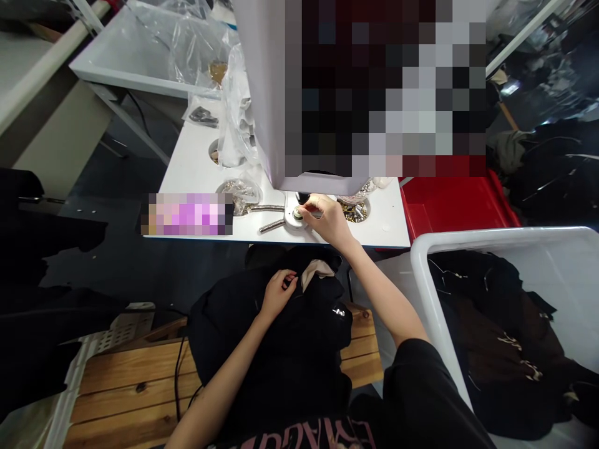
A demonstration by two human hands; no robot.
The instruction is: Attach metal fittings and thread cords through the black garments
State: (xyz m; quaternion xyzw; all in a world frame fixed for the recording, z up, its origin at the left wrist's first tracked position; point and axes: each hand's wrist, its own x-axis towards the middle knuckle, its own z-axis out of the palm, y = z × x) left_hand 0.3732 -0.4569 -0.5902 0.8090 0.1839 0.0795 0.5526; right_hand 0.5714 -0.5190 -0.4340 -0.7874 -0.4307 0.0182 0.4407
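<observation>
A black garment lies bunched over my lap, with a beige patch showing near its top. My left hand rests on this cloth, its curled fingers closed on a fold beside the patch. At the table's front edge, my right hand reaches to the small round die on the white base of a press machine. Thumb and fingertips are pinched together there; any small part between them is hidden. Two metal spring-like tubes stick out left of the base.
Cups of small metal parts are set in the white table. A blurred phone-like screen sits at the left edge. To the right are a red bin and a white tub of dark garments. Beneath me is a wooden bench.
</observation>
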